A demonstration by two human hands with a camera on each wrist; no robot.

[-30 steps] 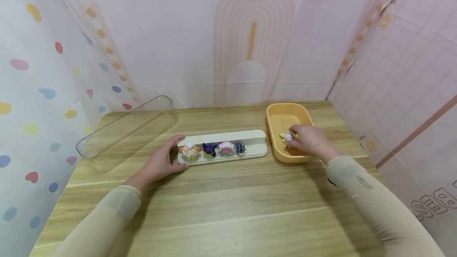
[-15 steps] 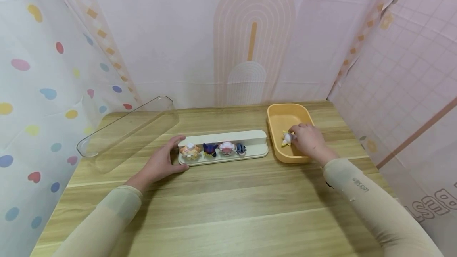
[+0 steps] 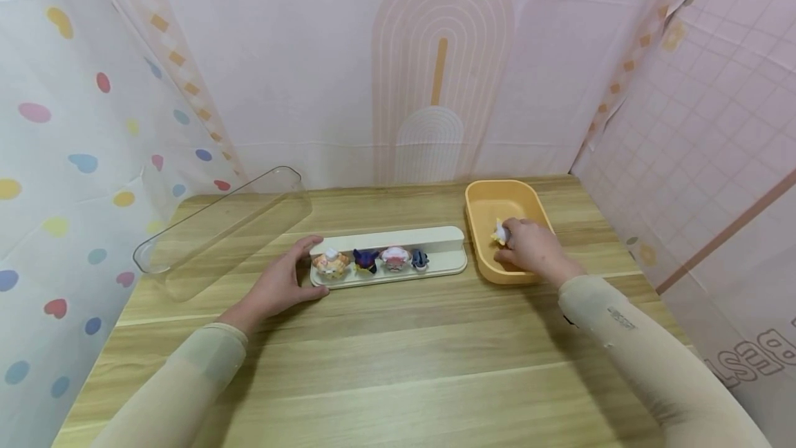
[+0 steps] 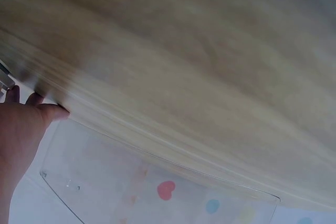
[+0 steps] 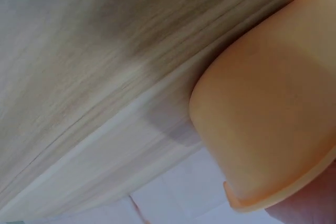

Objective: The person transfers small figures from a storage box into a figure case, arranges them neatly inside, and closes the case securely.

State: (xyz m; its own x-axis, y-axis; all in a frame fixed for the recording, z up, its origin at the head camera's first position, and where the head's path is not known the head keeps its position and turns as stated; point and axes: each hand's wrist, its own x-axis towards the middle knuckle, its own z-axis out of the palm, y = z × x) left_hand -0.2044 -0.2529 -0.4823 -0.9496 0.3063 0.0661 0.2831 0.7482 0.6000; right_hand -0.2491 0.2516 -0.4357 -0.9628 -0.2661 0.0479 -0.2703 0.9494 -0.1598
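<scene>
My left hand (image 3: 282, 282) holds the left end of a long cream display stand (image 3: 448, 265), thumb at its front edge and fingers at the back. Along the stand sit several small figurines: an orange-and-white one (image 3: 331, 265), a dark purple one (image 3: 365, 261), a pink-and-white one (image 3: 394, 259) and a grey-blue one (image 3: 420, 260). My right hand (image 3: 535, 247) reaches into a yellow-orange bin (image 3: 491, 192), its fingers and thumb around a small white-and-yellow figurine (image 3: 500, 233), partly hidden by the hand. In the right wrist view the bin's outer wall (image 5: 268, 103) hides most of that hand.
A clear plastic cover (image 3: 226, 234) lies slanted at the table's back left, behind my left forearm. The wood table (image 3: 398, 365) ends at a patterned curtain (image 3: 336, 88) at the back and sides.
The white-and-yellow figurine has turned in the bin under my right fingers, and the right hand has shifted slightly. My left hand and the stand have stayed in place.
</scene>
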